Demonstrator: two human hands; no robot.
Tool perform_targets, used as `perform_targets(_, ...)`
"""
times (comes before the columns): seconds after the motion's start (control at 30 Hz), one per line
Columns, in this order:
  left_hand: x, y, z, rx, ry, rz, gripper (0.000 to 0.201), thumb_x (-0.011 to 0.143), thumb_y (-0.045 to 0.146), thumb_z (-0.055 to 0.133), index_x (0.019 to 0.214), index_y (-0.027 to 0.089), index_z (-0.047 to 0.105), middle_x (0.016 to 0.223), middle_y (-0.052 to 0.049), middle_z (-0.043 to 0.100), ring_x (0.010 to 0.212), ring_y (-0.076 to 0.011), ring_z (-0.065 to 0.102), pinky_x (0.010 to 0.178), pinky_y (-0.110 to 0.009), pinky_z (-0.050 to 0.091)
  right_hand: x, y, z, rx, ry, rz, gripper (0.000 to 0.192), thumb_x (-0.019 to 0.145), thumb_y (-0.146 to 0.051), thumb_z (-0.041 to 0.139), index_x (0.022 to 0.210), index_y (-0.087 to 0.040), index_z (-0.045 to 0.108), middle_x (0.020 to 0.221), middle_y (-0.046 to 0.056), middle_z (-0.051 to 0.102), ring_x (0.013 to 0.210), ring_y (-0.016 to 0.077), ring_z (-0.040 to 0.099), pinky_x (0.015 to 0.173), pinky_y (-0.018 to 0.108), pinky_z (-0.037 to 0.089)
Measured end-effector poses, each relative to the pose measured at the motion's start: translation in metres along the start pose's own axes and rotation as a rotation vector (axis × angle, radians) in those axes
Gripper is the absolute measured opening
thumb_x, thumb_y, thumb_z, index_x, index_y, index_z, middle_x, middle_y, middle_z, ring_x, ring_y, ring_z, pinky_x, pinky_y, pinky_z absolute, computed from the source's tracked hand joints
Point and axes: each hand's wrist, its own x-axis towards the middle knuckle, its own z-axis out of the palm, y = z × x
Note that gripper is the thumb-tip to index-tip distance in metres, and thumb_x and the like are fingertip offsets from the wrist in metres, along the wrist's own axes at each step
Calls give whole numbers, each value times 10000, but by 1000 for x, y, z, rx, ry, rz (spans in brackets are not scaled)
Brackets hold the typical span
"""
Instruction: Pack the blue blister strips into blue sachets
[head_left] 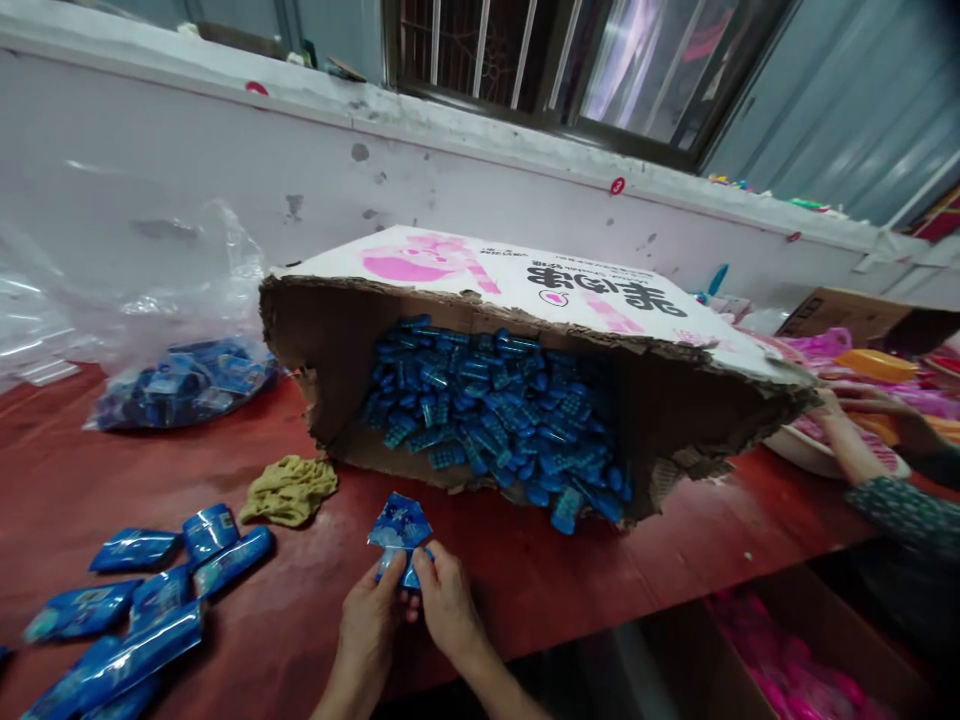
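At the table's front edge, my left hand (373, 610) and my right hand (448, 595) pinch a small blue printed packet (400, 522) between thumbs and fingers. Its upper part spreads flat above my thumbs; whether anything is inside I cannot tell. Beyond it a torn cardboard box (480, 310) lies on its side, mouth towards me, holding many small blue plastic pieces (487, 410). To the left of my hands lie several plump, glossy blue packets (161, 600). A crumpled yellow cloth (291, 490) rests between them and the box.
A clear plastic bag (184, 385) with more blue packets stands at the back left of the red table (585, 590). At right, another person's hands and patterned sleeve (900, 515) reach over a basin (806, 450) of pink items. Below the table edge is a carton of pink things (795, 660).
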Motion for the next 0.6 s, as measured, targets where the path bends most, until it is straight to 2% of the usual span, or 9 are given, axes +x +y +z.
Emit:
perform_targets(0.07,-2,2,-2,-31,-73,-68,327,447,375,770,576,141,583,409,18,544,368,-102,496,350,-199,384,1,0,-3,21,-21,-2,269,855,-336,373,672,-180,494,520,-60,455,451,81,423,430,171,316)
perform_targets(0.17,-7,5,-9,-40,-173,-167,370,409,350,797,626,124,602,500,-26,622,403,-115,536,363,-197,386,0,-4,-10,-68,-7,-29,318,835,-312,426,550,-172,442,490,-73,385,467,65,360,430,168,268)
perform_targets(0.23,-8,7,-13,-14,-195,-210,398,389,343,808,645,121,600,517,-30,634,413,-123,547,368,-199,387,-1,-10,-20,-146,-70,-69,333,836,-297,439,531,-165,458,484,-75,373,472,62,353,435,169,259)
perform_targets(0.3,-9,7,-16,10,-172,-226,422,371,362,811,636,128,581,493,-15,622,395,-122,537,354,-196,368,-1,-15,-39,-254,-83,-132,288,838,-287,455,586,-167,528,531,-64,457,511,71,429,483,167,310)
perform_targets(0.33,-8,6,-18,19,-154,-233,437,362,374,811,639,133,574,490,-9,620,387,-121,531,347,-196,360,1,-16,-52,-341,-19,-161,244,837,-286,468,642,-174,563,595,-48,519,567,86,485,534,174,348)
perform_targets(0.4,-7,4,-20,34,-123,-254,474,339,384,815,665,140,572,517,-3,633,376,-114,520,339,-196,352,5,-14,-84,-598,273,-176,139,825,-281,502,784,-191,600,787,10,600,744,141,557,676,220,396)
perform_targets(0.47,-8,2,-22,39,-104,-268,501,329,376,819,703,145,578,566,0,652,383,-108,521,347,-198,362,11,-6,-117,-909,603,-64,161,822,-285,507,915,-184,592,925,89,594,891,219,549,744,291,406)
perform_targets(0.5,-8,1,-22,39,-93,-267,504,321,370,822,702,147,578,568,6,651,379,-102,515,346,-196,361,14,1,-131,-1039,714,34,205,822,-287,501,973,-172,578,941,121,585,902,251,547,735,325,414)
perform_targets(0.6,-11,0,-23,26,-108,-252,477,316,363,825,654,143,570,509,20,617,377,-99,510,348,-189,362,19,22,-153,-1090,787,131,308,812,-241,491,1088,-109,524,940,184,556,855,299,561,659,374,433)
